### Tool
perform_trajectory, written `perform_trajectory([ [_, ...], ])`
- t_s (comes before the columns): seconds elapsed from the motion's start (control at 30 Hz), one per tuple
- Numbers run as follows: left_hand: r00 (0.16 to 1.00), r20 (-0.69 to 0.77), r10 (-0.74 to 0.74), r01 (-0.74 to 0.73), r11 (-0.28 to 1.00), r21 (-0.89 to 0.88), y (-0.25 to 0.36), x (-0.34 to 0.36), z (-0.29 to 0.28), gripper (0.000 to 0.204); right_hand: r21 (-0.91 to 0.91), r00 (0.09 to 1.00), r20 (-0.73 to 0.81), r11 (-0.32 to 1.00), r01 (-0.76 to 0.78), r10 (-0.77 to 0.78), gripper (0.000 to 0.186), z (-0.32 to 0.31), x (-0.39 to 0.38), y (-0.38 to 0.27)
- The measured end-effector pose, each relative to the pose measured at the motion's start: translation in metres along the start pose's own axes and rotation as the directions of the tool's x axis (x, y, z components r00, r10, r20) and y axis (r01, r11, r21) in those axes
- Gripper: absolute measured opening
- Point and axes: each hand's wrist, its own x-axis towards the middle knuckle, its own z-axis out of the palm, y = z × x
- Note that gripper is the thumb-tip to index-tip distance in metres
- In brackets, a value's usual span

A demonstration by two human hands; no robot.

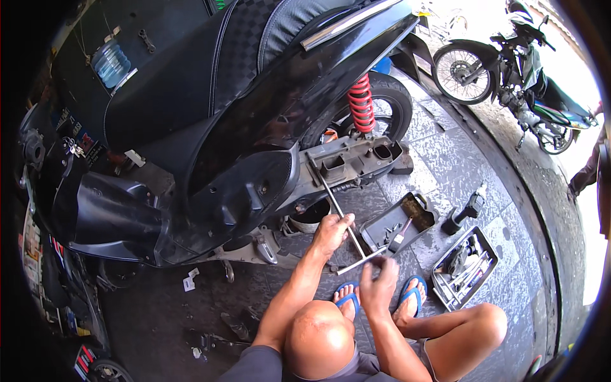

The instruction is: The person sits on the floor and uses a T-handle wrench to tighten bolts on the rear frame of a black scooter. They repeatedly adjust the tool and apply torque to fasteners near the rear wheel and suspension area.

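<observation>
My left hand (332,235) is closed around the shaft of a long T-handle wrench (355,240). The wrench's far end reaches the grey housing (356,160) on the side of a black scooter (254,121), below a red shock spring (361,105). Its crossbar lies toward me, just in front of my right hand (380,283). That hand is smeared by motion, thumb and fingers raised at the crossbar. Whether it touches the bar, I cannot tell. Where the wrench tip meets the housing is too small to make out.
Right of the wrench lies a dark tray (388,226) with small bolts and a brush. Farther right are a black power tool (466,210) and an open case of tools (466,267). A motorcycle (509,76) and a partly visible person (592,172) are at the far right.
</observation>
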Motion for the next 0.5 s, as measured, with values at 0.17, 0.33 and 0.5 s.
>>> perform_trajectory([
  [0.17,0.999,-0.013,0.031,-0.031,1.000,-0.003,0.001,0.001,0.003,0.032,-0.091,0.974,0.224,0.995,0.041,-0.019,0.051,0.009,0.015,-0.009],
  [0.33,0.996,-0.047,0.070,-0.069,0.998,0.006,0.006,0.003,0.002,0.033,0.473,0.433,0.771,0.037,-0.880,0.467,0.073,0.033,0.043,0.005],
  [0.5,0.999,-0.024,0.026,-0.028,0.998,-0.064,0.006,0.004,-0.002,0.034,0.251,0.871,0.238,0.839,-0.482,0.430,0.043,-0.003,0.038,-0.019],
])
